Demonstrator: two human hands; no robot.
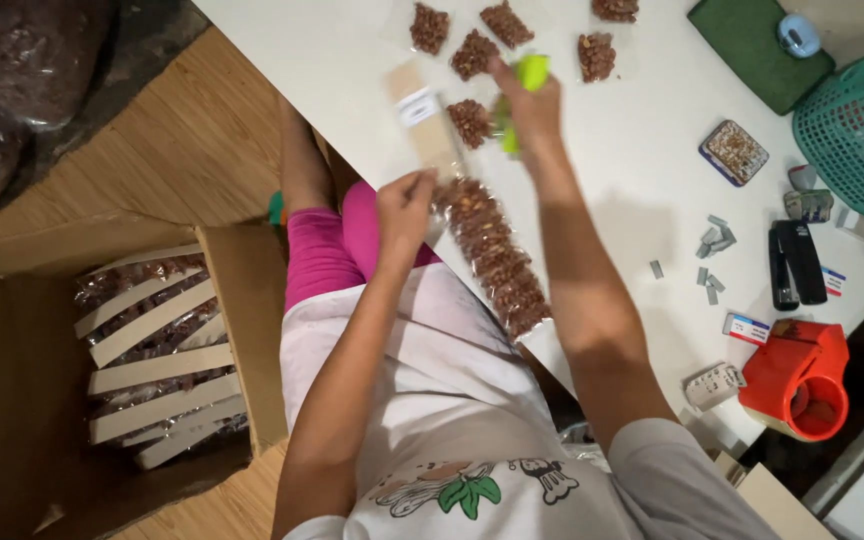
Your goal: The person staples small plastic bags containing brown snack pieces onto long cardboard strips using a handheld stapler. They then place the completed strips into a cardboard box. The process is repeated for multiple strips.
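Here, seen from above, a seated person works at a white desk [632, 160] strewn with small clear packets of brown nuts. At far left, an open cardboard box [242, 330] on the wooden floor holds finished strips [157, 360] of packets, each topped with a pale card header, stacked in rows. Just right of the box, the person's left hand [404, 205] is pinched, fingers pressed together, on the top of a long chain of nut packets [497, 255] that hangs from the desk edge down toward the lap. A pale cardboard header with a white label [422, 125] lies on the desk just above that hand, touching the top of the chain. Further right, the right hand [530, 105] is closed around a bright green tool [524, 95], possibly a small stapler, though the grip hides most of it; it sits just beside one loose packet [469, 122]. More loose packets [472, 52] lie scattered beyond the hands. To the right, grey staple strips [714, 240] dot the desk near a black stapler [794, 262]. A small patterned tin [733, 152] sits above them, a dark green pad [752, 50] lies near the corner, a teal plastic basket [852, 140] stands at far right, and an orange tape dispenser [800, 378] rests at the desk's near edge.
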